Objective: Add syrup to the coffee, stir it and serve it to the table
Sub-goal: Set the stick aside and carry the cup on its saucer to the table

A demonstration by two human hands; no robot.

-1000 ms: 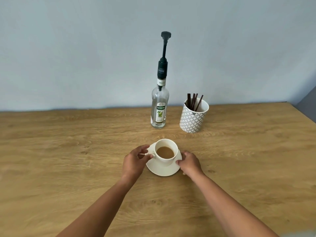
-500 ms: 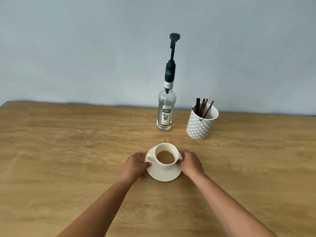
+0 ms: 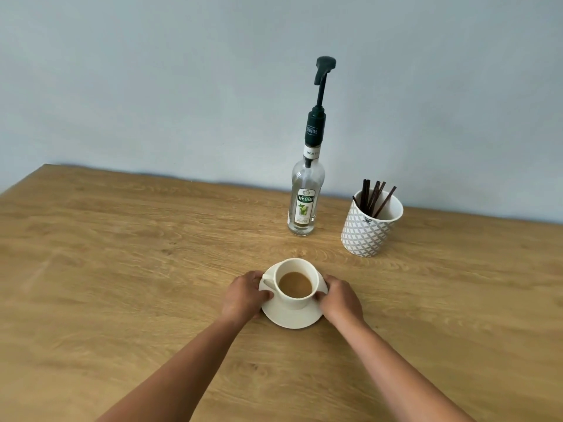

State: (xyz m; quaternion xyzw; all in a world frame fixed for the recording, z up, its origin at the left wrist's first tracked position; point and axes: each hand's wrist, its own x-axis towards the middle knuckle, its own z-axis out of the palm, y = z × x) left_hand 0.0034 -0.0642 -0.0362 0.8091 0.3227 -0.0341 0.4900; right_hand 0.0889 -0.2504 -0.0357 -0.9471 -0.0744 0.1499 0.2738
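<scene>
A white cup of milky coffee (image 3: 295, 284) stands on a white saucer (image 3: 292, 317) in the middle of the wooden table (image 3: 122, 269). My left hand (image 3: 245, 296) grips the saucer's left rim, beside the cup's handle. My right hand (image 3: 339, 300) grips the saucer's right rim. Behind the cup stands a clear syrup bottle (image 3: 305, 199) with a tall black pump on top. To the bottle's right is a patterned white holder (image 3: 370, 231) with several dark stir sticks (image 3: 373, 197) in it.
A pale blue wall runs along the table's far edge, just behind the bottle and holder. The table's left corner shows at the far left. Bare wood lies left of the cup and in front of it.
My left hand has slid from the cup's handle to the saucer's rim. Both hands now hold the saucer. The view has turned left, so the bottle and holder sit further right.
</scene>
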